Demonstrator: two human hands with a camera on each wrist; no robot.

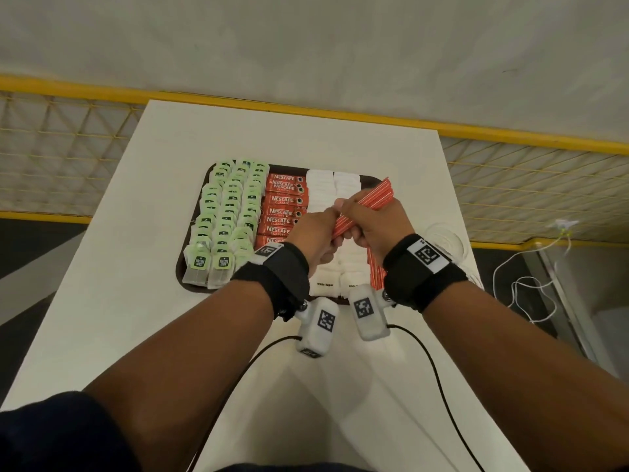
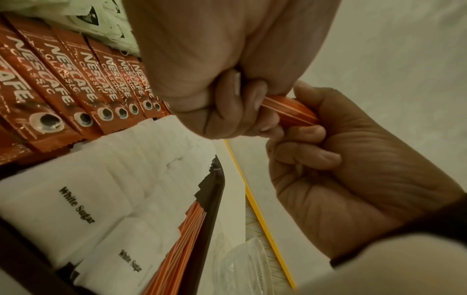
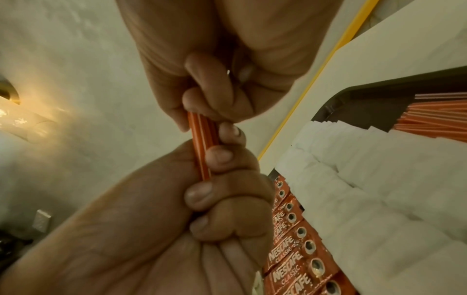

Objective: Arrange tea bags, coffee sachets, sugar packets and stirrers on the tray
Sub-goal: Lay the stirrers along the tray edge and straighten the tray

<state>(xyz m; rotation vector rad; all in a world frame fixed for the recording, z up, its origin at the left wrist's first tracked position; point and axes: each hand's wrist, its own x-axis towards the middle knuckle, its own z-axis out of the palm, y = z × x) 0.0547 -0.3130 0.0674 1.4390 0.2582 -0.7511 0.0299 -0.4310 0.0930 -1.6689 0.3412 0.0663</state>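
Observation:
A dark brown tray (image 1: 180,267) holds rows of green tea bags (image 1: 228,212), red coffee sachets (image 1: 282,202) and white sugar packets (image 1: 332,185). Several orange stirrers (image 1: 376,270) lie along its right side. Above the sugar packets both hands grip one bundle of orange striped stirrers (image 1: 371,199). My left hand (image 1: 316,233) curls round the bundle's near end, and my right hand (image 1: 371,223) curls round its middle. The left wrist view shows the bundle (image 2: 290,113) between the two fists. In the right wrist view the bundle (image 3: 202,149) runs from my right hand (image 3: 215,95) down into the left.
The tray sits on a white table (image 1: 136,301) with a yellow rail and mesh (image 1: 306,110) behind its far edge. A clear plastic container (image 1: 446,238) stands just right of the tray. White cable (image 1: 531,284) lies off the table's right side.

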